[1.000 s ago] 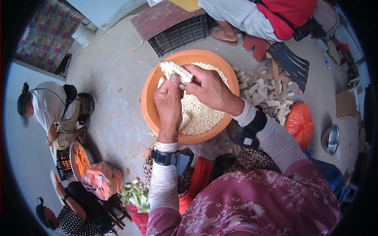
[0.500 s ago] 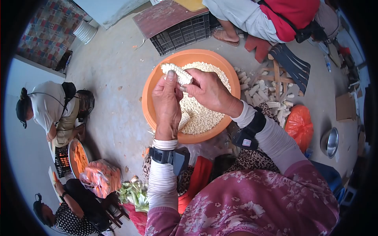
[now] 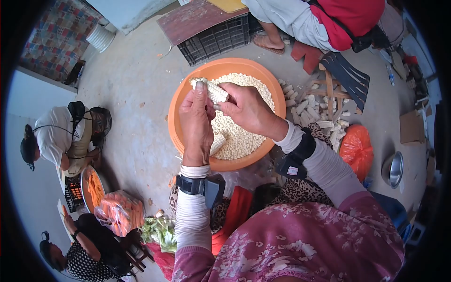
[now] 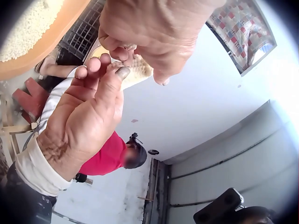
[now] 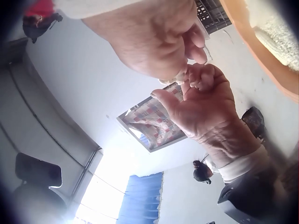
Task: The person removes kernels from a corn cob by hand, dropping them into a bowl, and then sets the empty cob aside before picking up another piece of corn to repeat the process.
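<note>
Above the orange basin [image 3: 175,113], both hands grip one corn cob [image 3: 217,93] in the head view. The left hand [image 3: 195,124] holds its left part, thumb lying on top; the right hand [image 3: 252,110] has thumb and fingers round its right end. In the left wrist view, the cob [image 4: 140,69] shows between the left hand [image 4: 152,32] and the right hand [image 4: 86,114]. The right wrist view has the right hand [image 5: 145,39] close to the left hand [image 5: 210,105], with the cob mostly hidden. Loose kernels [image 3: 242,138] and another cob [image 3: 217,143] lie in the basin.
A black crate [image 3: 216,40] stands behind the basin. Bare cobs [image 3: 307,110] lie to its right near a broken chair [image 3: 345,80], an orange bag [image 3: 357,150] and a metal bowl [image 3: 395,169]. Bagged carrots [image 3: 120,212] are at lower left; other people sit around.
The left hand has shifted slightly left, its thumb lower and further left over the cob. The cob has moved slightly down, still between both hands. The seated person at left has shifted posture.
</note>
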A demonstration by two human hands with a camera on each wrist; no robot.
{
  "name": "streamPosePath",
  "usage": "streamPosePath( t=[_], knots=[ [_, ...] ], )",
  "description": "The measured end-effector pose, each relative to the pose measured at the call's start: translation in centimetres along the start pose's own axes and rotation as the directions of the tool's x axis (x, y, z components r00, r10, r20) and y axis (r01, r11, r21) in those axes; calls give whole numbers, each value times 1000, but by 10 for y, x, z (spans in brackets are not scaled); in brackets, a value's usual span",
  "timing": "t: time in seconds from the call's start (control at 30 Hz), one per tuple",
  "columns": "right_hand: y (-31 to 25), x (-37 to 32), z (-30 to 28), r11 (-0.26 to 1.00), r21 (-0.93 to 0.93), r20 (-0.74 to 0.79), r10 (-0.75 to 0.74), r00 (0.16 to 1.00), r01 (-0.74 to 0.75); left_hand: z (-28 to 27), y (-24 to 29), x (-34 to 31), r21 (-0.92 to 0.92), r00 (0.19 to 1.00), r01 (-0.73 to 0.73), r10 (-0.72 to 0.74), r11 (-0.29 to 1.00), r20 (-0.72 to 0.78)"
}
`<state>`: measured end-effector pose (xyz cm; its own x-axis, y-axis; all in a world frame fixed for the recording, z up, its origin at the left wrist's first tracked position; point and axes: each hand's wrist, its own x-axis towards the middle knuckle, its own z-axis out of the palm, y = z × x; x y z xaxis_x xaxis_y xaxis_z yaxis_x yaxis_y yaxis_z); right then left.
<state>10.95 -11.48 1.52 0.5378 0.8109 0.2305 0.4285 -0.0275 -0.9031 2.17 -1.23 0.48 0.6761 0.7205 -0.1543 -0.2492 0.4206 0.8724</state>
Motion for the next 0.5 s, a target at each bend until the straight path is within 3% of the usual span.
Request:
streamPosePath(
  t=[0.17, 0.23, 0.3, 0.5],
  knots=[
    [14, 1, 2, 1000, 19, 23, -15, 1000, 14, -1, 0, 0, 63, 999, -47, 48, 997, -21],
    [19, 3, 2, 999, 37, 52, 10, 999, -12, -2, 1, -2, 88, 996, -73, 68, 993, 62],
    [21, 4, 1, 988, 155, 25, 5, 1000, -9, -2, 2, -3, 101, 994, -85, 78, 991, 77],
    [18, 4, -1, 993, 120, 38, 17, 999, -21, -2, 2, -5, 137, 986, -127, 110, 982, 122]
  ],
)
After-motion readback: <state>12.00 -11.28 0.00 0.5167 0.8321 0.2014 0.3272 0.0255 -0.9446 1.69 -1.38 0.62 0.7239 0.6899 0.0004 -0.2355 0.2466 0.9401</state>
